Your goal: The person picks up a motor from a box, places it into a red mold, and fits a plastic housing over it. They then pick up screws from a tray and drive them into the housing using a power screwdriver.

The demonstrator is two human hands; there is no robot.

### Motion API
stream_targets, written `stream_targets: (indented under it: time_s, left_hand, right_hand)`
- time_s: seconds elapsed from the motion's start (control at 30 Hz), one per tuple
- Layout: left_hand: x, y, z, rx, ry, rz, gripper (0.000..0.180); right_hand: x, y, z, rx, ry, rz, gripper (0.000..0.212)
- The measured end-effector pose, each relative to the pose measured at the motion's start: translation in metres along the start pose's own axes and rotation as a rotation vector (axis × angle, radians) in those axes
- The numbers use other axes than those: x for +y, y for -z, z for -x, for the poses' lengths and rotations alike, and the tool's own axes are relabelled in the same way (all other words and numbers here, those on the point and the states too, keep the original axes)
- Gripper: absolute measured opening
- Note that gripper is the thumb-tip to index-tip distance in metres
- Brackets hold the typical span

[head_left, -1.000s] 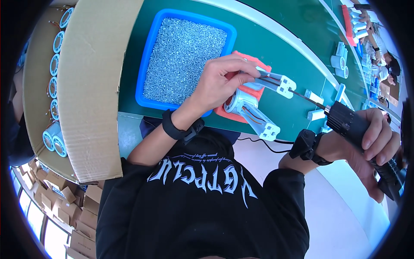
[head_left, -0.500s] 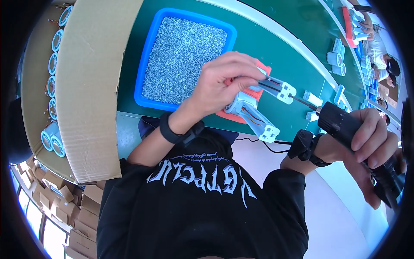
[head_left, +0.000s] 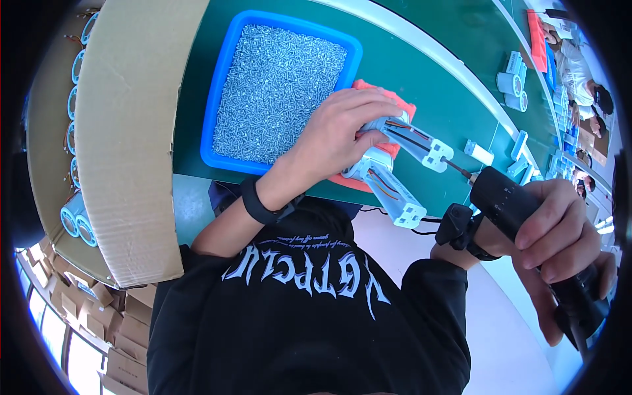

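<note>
My left hand (head_left: pixel 342 128) is closed around a pale blue plastic housing (head_left: pixel 411 139), a long hollow piece with dark and red wires inside and holes in its end. A black electric screwdriver (head_left: pixel 503 201) is gripped in my right hand (head_left: pixel 559 234). Its thin bit reaches the holed end of the housing; whether it sits in a screw cannot be seen. A second pale blue housing (head_left: pixel 393 197), with orange wires, lies just nearer to me. Both rest over a red-orange holder (head_left: pixel 407 105), partly hidden by my left hand.
A blue tray (head_left: pixel 209 141) full of small silver screws (head_left: pixel 283 92) stands left of the holder on the green table (head_left: pixel 434 85). At far left, a cardboard box (head_left: pixel 135 131) holds several round blue parts. More pale parts (head_left: pixel 479 153) lie to the right. Other people work at the far right.
My left hand has shifted its hold on the housing, whose holed end is slightly lower. The screwdriver has moved a little left and down with it.
</note>
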State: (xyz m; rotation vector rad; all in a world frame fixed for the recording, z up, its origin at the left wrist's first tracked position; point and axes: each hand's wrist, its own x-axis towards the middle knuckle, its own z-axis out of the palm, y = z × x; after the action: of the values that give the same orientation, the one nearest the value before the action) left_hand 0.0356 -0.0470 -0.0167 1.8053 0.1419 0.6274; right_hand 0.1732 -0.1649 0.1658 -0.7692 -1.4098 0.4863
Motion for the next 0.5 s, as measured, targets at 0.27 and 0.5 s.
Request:
stream_targets:
  time_s: [0.27, 0.5]
  left_hand:
    - [0.004, 0.0, 0.002, -0.001, -0.039, -0.059, 0.035]
    - [0.005, 0.001, 0.001, 0.011, -0.047, -0.073, 0.035]
  right_hand:
    - [-0.001, -0.013, 0.0, -0.073, -0.038, -0.035, 0.068]
    - [0.001, -0.013, -0.001, -0.099, -0.022, -0.03, 0.071]
